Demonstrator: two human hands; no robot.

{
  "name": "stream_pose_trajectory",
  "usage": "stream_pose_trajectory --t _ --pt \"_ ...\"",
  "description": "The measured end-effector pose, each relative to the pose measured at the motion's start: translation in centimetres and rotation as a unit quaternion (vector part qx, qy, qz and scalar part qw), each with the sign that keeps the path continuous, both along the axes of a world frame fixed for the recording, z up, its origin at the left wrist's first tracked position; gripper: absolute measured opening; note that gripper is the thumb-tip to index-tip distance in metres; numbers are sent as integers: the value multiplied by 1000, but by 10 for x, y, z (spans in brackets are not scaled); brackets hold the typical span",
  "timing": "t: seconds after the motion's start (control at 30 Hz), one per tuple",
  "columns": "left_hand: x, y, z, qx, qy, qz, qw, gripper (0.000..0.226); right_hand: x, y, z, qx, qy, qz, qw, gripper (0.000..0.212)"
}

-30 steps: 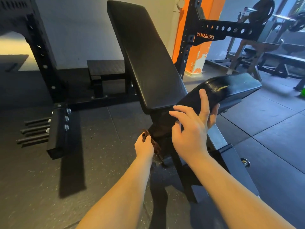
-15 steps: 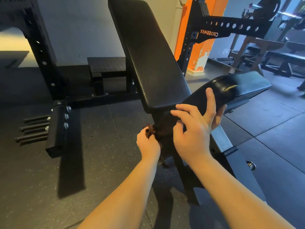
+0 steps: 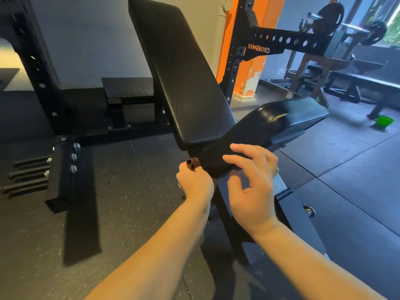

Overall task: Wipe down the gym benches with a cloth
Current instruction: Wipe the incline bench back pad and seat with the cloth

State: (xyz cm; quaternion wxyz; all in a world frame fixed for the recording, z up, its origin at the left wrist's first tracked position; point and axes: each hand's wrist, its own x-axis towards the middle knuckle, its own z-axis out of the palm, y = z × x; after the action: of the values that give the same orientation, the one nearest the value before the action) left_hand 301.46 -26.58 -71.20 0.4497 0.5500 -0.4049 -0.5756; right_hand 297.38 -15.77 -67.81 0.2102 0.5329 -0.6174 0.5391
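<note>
A black adjustable gym bench fills the middle of the view, its long backrest pad (image 3: 181,79) tilted steeply upward and its seat pad (image 3: 279,120) angled up to the right, glossy where light falls on it. Behind it stands a black power rack (image 3: 279,45) with an orange upright and the lettering CROSSMAX showing mirrored. A loaded barbell (image 3: 346,24) rests on stands far right, above another bench (image 3: 363,81). The floor (image 3: 121,213) is dark speckled rubber matting.

The right hand (image 3: 253,182) hovers at the narrow near end of the seat pad, fingers spread and curled, holding nothing. The left hand (image 3: 194,182) is fisted around a brown cloth (image 3: 192,163), pressed against the bench frame just below the joint between the two pads; only a small bunch of the cloth shows above the knuckles.

A small green container (image 3: 384,121) sits on the floor far right.
</note>
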Motion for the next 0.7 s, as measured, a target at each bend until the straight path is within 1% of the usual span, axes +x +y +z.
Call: stream_pose_trajectory --t 0.1,0.17,0.23,0.3,0.37,0.43,0.47,0.53,0.6,0.63,0.7 --pt "0 21 35 -84 22 -40 995 22 -3 6 9 -20 -29 -7 999 33" --pt "-2 38 65 -154 52 -85 983 21 -6 10 16 -34 -40 -13 999 34" --pt "-1 58 91 -240 52 -121 962 28 -12 16 26 -48 -58 -22 997 34" --pt "-1 72 102 -309 35 -145 939 39 -22 21 36 -60 -79 -31 995 35" --pt "3 75 101 -332 30 -162 929 48 -37 29 45 -71 -95 -40 992 39" --pt "11 70 95 -331 37 -158 930 50 -51 36 52 -79 -113 -49 989 44" --pt "14 65 91 -340 19 -140 930 46 -57 38 54 -78 -123 -52 988 46" --pt "18 59 86 -357 -20 -101 928 31 -64 39 52 -68 -140 -57 986 49" --pt "13 64 87 -346 -8 -93 934 20 -70 39 47 -60 -156 -65 984 49" --pt "8 69 90 -352 -10 -88 932 17 -73 40 45 -59 -168 -68 982 48" --pt "-4 77 103 -400 -31 -71 913 21 -80 41 44 -61 -186 -72 978 48"
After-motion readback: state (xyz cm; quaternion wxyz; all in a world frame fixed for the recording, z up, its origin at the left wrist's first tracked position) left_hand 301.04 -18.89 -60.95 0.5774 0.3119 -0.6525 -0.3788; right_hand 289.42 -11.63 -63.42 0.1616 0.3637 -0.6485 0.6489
